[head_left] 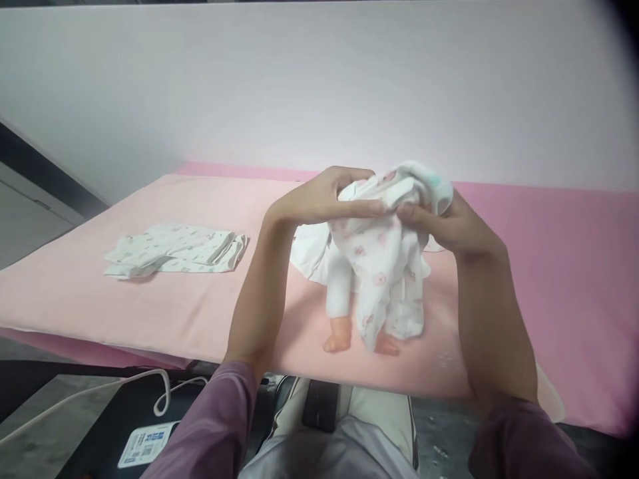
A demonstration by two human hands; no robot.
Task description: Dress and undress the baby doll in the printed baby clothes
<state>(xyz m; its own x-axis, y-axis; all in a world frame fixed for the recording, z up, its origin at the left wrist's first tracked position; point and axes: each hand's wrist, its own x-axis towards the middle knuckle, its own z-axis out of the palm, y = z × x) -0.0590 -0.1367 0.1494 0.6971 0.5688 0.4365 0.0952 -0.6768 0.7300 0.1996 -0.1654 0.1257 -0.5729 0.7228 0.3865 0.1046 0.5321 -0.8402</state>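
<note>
Both hands hold up a white baby garment with pink prints [382, 256], its lower part hanging loose in folds. My left hand [332, 196] grips its left side, thumb stretched along the front. My right hand [444, 223] pinches the bunched top edge, some fingers hidden behind the cloth. Under and behind the garment lies a doll [339, 289] with its feet toward me. One white-clad leg and a bare foot show; the other foot peeks out below the hem. The doll's head and upper body are hidden. White cloth [310, 253] spreads beside it.
A folded white printed cloth [174, 251] lies to the left on the pink padded table [200, 313]. A pale wall [319, 86] rises behind. Below the front edge are a white cable [124, 379], a labelled black surface [147, 444] and a dark phone-like object [321, 404] on my lap.
</note>
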